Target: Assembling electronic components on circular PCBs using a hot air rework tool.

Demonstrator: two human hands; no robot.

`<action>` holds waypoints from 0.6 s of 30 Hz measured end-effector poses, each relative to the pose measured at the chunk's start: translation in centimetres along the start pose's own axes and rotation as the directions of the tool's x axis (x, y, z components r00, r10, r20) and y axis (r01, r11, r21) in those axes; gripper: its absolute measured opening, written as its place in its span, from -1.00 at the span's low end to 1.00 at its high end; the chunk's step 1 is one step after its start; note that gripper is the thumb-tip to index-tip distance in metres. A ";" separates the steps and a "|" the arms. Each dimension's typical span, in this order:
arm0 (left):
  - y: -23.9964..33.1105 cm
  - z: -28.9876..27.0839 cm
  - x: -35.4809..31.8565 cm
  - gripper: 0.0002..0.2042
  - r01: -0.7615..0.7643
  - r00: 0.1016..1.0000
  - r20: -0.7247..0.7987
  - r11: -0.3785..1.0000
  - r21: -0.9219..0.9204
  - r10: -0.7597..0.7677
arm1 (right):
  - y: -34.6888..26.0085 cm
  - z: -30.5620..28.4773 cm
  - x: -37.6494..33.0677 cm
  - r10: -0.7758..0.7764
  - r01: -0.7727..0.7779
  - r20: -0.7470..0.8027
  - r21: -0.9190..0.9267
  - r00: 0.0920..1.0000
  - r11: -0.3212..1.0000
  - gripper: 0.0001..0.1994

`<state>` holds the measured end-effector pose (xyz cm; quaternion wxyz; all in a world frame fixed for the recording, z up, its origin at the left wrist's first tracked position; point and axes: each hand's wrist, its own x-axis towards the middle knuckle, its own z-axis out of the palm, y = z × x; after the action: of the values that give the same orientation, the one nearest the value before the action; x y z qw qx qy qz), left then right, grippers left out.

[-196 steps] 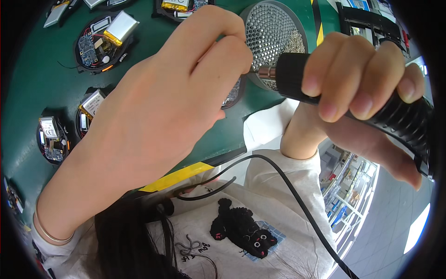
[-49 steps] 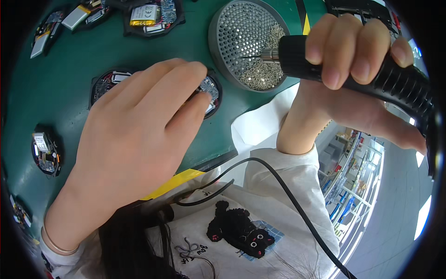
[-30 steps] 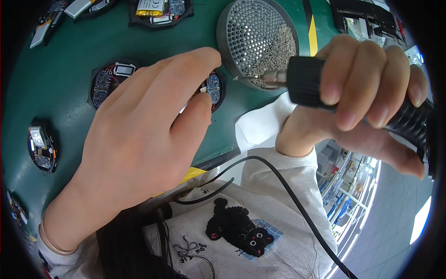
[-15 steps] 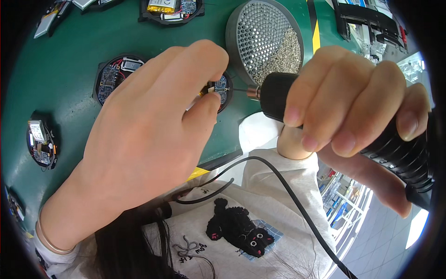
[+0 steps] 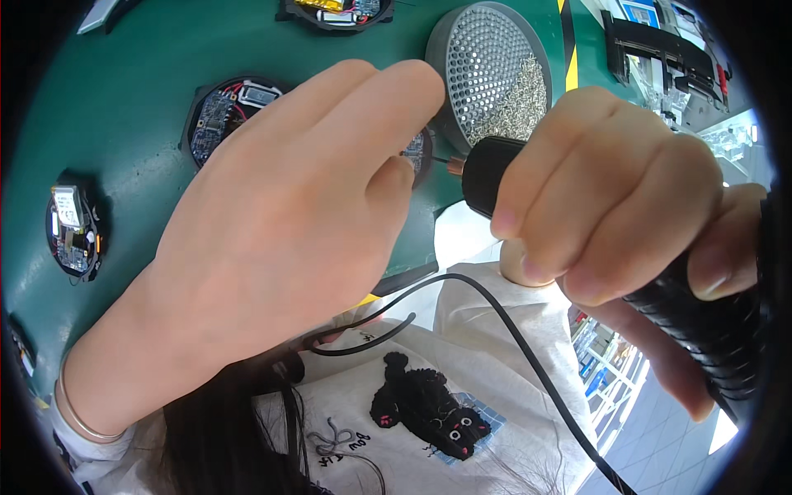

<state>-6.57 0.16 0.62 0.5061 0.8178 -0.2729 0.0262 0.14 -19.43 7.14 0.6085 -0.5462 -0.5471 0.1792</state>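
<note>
My left hand (image 5: pixel 280 198) is bent over a round black device housing, its fingers curled and its thumb and forefinger close together. Only the right edge of the housing's circuit board (image 5: pixel 415 148) shows past the thumb; whatever the fingertips pinch is hidden. Wrapped in my right hand (image 5: pixel 615 194) is a black electric screwdriver (image 5: pixel 487 177), held nearly level. Its thin bit points left and reaches the visible edge of that board. Just behind the bit stands a round grey screw tray (image 5: pixel 450 91), with many small silver screws (image 5: pixel 516 103) heaped on its right side.
Another open round housing (image 5: pixel 216 124) with board and wires lies partly behind my left hand. More such units rest at the far edge (image 5: pixel 338 16) and at the left (image 5: pixel 74 231). A black cable (image 5: pixel 528 355) loops across my lap. A black fixture (image 5: pixel 660 49) stands far right.
The view has shifted, so the table things sit farther right. My left hand has moved right and covers more of the board. The screwdriver remains in my right hand, its bit still at the board.
</note>
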 end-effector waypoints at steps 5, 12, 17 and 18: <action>-0.4 0.0 -0.2 -0.74 -0.022 1.000 0.006 0.996 0.085 0.021 | 1.2 -0.3 0.2 -0.019 0.018 0.050 0.035 0.999 0.999 -0.27; -0.1 -0.5 -0.2 -0.69 -0.100 0.994 0.058 0.984 0.148 0.093 | 1.8 -1.1 -0.4 -0.125 0.123 0.047 0.031 0.991 0.992 -0.25; -0.3 -0.9 -0.2 -0.67 -0.026 0.988 0.151 0.993 0.117 0.009 | 0.8 -4.0 -2.2 -0.139 0.142 -0.044 0.058 0.989 0.988 -0.13; -0.2 -0.8 -0.2 -0.67 -0.036 0.988 0.156 0.993 0.112 0.018 | -0.1 -4.5 -2.4 -0.084 0.084 -0.039 0.023 0.996 0.996 -0.05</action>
<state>-6.41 1.02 0.76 0.4353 0.8412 -0.3206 -0.0148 3.20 -23.50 6.98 0.6324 -0.5184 -0.5558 0.1499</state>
